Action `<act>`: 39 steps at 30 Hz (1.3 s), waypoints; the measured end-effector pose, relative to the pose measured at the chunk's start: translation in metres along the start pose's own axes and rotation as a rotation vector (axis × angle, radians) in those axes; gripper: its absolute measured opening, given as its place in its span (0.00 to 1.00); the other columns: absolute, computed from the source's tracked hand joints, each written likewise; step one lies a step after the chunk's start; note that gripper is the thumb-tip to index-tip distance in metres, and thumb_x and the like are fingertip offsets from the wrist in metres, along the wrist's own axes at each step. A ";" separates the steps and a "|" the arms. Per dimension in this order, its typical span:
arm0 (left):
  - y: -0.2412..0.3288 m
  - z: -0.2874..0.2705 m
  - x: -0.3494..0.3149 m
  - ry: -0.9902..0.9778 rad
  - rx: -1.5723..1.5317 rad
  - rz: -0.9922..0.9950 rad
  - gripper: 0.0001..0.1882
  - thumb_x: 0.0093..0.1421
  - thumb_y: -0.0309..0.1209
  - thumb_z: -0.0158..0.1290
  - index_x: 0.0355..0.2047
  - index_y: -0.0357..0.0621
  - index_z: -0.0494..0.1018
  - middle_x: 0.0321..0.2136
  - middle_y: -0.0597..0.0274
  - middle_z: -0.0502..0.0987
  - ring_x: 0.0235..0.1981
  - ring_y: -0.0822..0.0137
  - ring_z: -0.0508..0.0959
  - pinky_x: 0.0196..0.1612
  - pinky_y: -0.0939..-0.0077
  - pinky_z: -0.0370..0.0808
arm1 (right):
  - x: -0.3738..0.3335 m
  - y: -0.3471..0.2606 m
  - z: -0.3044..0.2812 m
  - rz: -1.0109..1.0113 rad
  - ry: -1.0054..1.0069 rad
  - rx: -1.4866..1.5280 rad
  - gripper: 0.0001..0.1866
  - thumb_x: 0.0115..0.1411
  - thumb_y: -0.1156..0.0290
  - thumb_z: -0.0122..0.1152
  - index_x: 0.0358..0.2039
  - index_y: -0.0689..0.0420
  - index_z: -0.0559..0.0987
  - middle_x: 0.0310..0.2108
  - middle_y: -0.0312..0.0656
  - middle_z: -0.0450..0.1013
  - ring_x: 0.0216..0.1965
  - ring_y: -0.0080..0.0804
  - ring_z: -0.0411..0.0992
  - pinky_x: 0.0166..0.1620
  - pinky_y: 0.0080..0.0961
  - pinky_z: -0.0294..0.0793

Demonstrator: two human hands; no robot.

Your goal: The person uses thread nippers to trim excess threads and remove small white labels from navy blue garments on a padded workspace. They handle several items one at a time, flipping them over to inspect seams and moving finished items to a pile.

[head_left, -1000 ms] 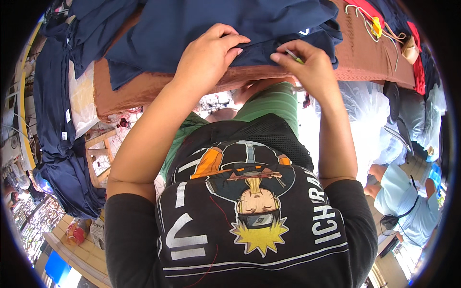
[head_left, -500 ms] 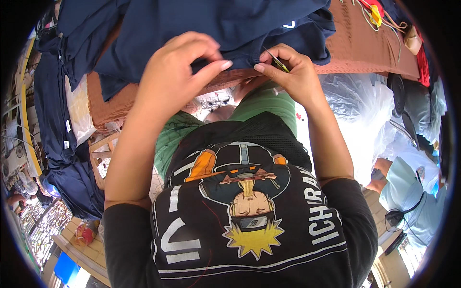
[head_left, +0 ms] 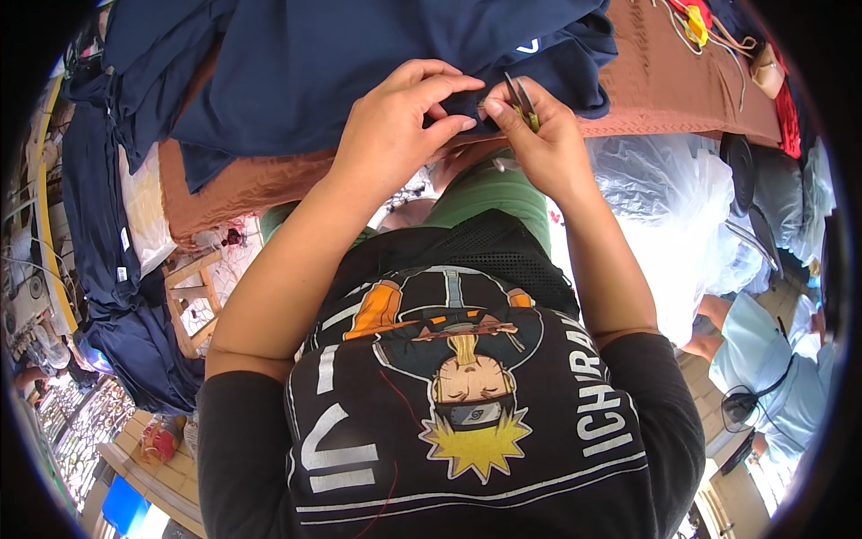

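Closer to the right hand point(head_left: 552, 144) than half a second ago, the left hand point(head_left: 395, 117) has swung in across the navy cloth point(head_left: 359, 72), and the blades of the small snips point(head_left: 521, 99) now point more steeply up. That cloth lies spread in loose folds on the tabletop point(head_left: 673, 90), its near edge below both hands, with a small white mark point(head_left: 529, 46) near its right side. On the left, the grip is parted, thumb and forefinger well apart with nothing visible between them. On the right, the grip is closed around the snips, dark blades upward and yellow-green handles against the palm; whether the fingertips also pinch the cloth, I cannot tell.

Brown fabric point(head_left: 743, 115) covers the tabletop, where a yellow piece point(head_left: 696, 27) lies among pale cords at the far right. Clear plastic point(head_left: 660, 180) bulges just below that side. More dark blue cloth point(head_left: 99, 225) hangs at the left, near a wooden frame point(head_left: 190, 301). Farther right, another person in light blue point(head_left: 754, 346) is partly visible.
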State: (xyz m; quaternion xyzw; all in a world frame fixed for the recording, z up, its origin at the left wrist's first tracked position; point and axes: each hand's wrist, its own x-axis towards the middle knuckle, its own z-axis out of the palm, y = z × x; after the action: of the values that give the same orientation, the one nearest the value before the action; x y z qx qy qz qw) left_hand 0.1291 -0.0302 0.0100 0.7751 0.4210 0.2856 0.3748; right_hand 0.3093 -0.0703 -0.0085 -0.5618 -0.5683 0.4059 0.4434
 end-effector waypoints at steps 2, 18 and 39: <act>0.000 0.002 0.001 0.012 0.056 0.011 0.16 0.52 0.27 0.62 0.43 0.50 0.79 0.45 0.69 0.75 0.27 0.77 0.75 0.34 0.81 0.73 | 0.000 -0.002 0.000 -0.033 0.014 -0.027 0.07 0.60 0.70 0.60 0.34 0.60 0.77 0.27 0.38 0.75 0.30 0.24 0.71 0.37 0.22 0.70; -0.017 -0.018 0.021 -0.106 -0.008 -0.080 0.11 0.62 0.36 0.55 0.33 0.39 0.76 0.26 0.59 0.81 0.26 0.71 0.82 0.30 0.80 0.75 | 0.009 -0.009 -0.017 -0.062 -0.136 -0.337 0.06 0.58 0.77 0.61 0.37 0.62 0.79 0.32 0.35 0.75 0.33 0.18 0.71 0.38 0.17 0.70; -0.032 -0.023 0.033 -0.277 -0.208 -0.129 0.15 0.66 0.40 0.49 0.36 0.40 0.71 0.31 0.62 0.78 0.29 0.73 0.80 0.31 0.81 0.73 | 0.016 -0.035 -0.015 -0.217 -0.142 -0.558 0.14 0.54 0.63 0.65 0.37 0.58 0.78 0.30 0.43 0.75 0.31 0.41 0.76 0.34 0.32 0.73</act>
State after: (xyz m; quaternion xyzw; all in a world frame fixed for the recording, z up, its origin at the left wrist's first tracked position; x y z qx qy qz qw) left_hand 0.1136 0.0183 0.0009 0.7354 0.3822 0.1933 0.5251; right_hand 0.3144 -0.0566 0.0297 -0.5680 -0.7441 0.2227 0.2721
